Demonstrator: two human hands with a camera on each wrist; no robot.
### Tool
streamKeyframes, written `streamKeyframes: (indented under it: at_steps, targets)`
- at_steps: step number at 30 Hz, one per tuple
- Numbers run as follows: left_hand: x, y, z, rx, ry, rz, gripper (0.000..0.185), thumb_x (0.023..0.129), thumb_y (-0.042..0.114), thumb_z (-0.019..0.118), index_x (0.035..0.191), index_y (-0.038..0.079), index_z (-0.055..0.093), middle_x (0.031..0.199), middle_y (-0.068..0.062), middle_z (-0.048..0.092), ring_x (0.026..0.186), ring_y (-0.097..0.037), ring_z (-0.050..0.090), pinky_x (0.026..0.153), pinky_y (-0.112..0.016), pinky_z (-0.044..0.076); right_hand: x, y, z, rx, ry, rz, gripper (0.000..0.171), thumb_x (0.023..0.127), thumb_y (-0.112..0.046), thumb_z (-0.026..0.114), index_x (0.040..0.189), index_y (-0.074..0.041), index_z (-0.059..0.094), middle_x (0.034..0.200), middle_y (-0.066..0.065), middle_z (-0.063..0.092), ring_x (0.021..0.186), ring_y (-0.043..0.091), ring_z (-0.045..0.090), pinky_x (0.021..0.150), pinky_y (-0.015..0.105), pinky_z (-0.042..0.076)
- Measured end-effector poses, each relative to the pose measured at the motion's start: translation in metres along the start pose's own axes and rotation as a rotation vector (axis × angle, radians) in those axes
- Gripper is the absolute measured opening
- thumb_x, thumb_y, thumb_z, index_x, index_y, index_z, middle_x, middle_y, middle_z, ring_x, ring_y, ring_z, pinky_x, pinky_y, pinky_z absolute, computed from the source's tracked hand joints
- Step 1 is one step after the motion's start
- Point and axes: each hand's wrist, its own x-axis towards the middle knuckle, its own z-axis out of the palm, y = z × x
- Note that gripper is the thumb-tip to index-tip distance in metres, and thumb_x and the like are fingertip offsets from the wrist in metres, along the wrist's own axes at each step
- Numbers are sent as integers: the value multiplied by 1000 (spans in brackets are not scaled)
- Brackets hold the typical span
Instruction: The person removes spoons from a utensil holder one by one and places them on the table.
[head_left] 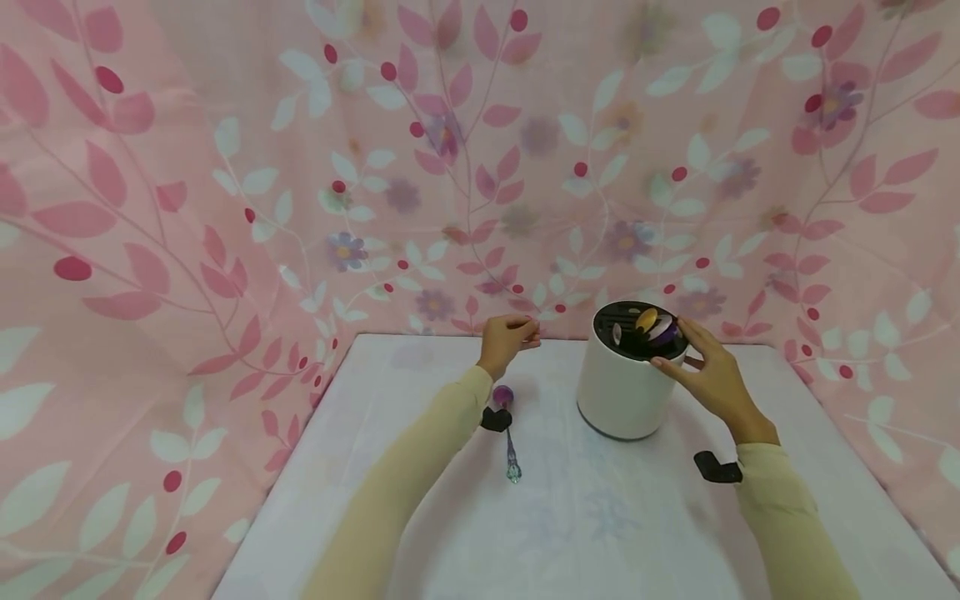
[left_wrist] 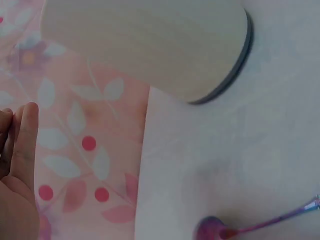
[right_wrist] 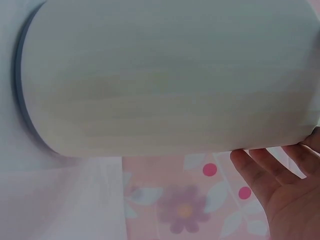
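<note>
A white tabletop (head_left: 570, 550) meets pink leaf-printed cloth (head_left: 510, 225); the right hand (head_left: 714, 382), spread, grips the white holder (head_left: 622, 396) (whether the left hand (head_left: 506, 343) pinches anything, I cannot tell).

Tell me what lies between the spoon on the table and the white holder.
Only bare tabletop lies between the spoon and the holder; the head and left wrist views both show it.

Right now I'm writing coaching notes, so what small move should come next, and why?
Probably lower the left hand to the spoon: it lies untouched on the table near that wrist, while the right hand holds the white holder.
</note>
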Motion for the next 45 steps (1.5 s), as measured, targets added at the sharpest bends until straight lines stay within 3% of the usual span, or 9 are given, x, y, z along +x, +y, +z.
streamKeyframes:
  at_steps: [6,11,16,19,27,34,39,45]
  targets:
    - [9,14,52,-22,-38,33,16,87,4,72,98,-8,72,85,-17,71,74,-23,71,73,-38,60,2,0,-1,7,7,-5,87,87,-41,73,156,-27,21,161,7,18,141,37,28,98,55,43]
    - [14,22,85,-12,-74,62,22,86,13,76,100,-4,74,84,-14,72,73,-22,72,71,-37,60,2,1,-1,6,16,-10,87,87,-40,73,156,-27,21,160,10,19,141,38,29,98,55,43]
    - [14,33,104,215,-104,130,25,85,25,77,106,11,76,96,4,73,87,-7,68,78,-24,57,3,2,0,13,18,-19,87,88,-39,73,156,-27,21,160,10,19,140,39,30,98,56,43]
    - [14,37,113,342,-118,136,28,85,30,78,110,20,76,102,12,71,95,-1,64,81,-20,54,3,3,-1,8,15,-22,87,88,-39,73,156,-25,21,160,10,20,140,40,30,98,55,43]
    - [14,37,126,359,-251,74,35,85,29,78,118,20,73,112,11,70,99,1,63,81,-18,54,4,1,-2,20,12,-26,86,87,-39,73,156,-21,24,159,10,22,139,38,32,97,53,44]
    - [18,33,128,414,-329,114,30,83,28,79,111,21,75,106,14,71,97,4,62,83,-15,52,6,2,-3,14,16,-34,87,87,-41,74,155,-16,27,159,8,23,140,35,31,97,53,45]
    - [18,28,128,380,-337,99,26,83,24,79,108,18,75,96,12,73,93,3,64,81,-16,53,3,5,-1,14,-9,-14,87,86,-42,74,155,-17,26,160,7,23,141,36,30,98,52,44]
    - [15,28,131,331,-286,78,22,81,21,81,102,17,77,97,13,72,90,2,64,80,-17,53,2,6,-1,20,-2,-10,88,87,-41,74,155,-16,26,159,8,23,140,36,31,98,52,44]
